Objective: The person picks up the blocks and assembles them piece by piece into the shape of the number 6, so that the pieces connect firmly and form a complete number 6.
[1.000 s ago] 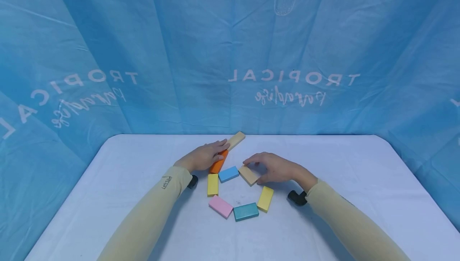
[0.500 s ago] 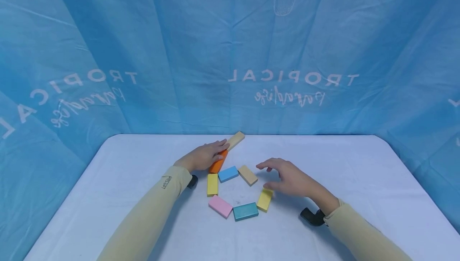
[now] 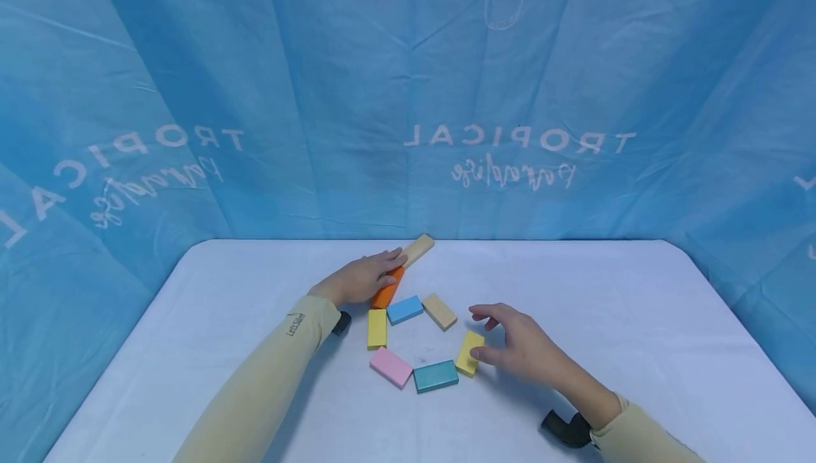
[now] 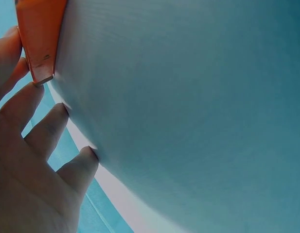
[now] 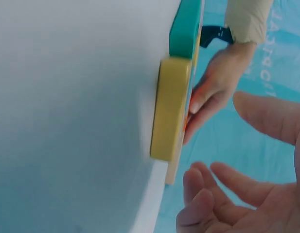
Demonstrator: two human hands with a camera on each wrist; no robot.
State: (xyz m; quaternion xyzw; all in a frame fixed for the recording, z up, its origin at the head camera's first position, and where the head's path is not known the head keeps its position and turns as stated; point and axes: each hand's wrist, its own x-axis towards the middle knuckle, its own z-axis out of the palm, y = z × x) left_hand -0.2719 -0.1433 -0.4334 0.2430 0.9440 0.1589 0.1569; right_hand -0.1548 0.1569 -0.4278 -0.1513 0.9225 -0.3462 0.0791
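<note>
My left hand (image 3: 365, 278) is at the orange block (image 3: 386, 293), thumb and fingers about its far end; in the left wrist view fingertips touch that orange block (image 4: 40, 36). Its fingers reach a long natural-wood block (image 3: 418, 250) just beyond. My right hand (image 3: 525, 346) hovers with thumb and fingers apart by the right yellow block (image 3: 470, 341), the thumb tip overlapping it in the head view. In the right wrist view a gap shows between the fingers and this yellow block (image 5: 170, 109). The right hand holds nothing.
A rough ring also includes a blue block (image 3: 404, 309), a short wood block (image 3: 440, 311), a left yellow block (image 3: 377, 329), a pink block (image 3: 392, 367) and a teal block (image 3: 436, 376). They lie on a white table (image 3: 306, 392) before a blue curtain (image 3: 357, 95).
My right hand has let go of the short wood block and moved right and nearer, to the right yellow block. The left hand and the blocks have stayed put.
</note>
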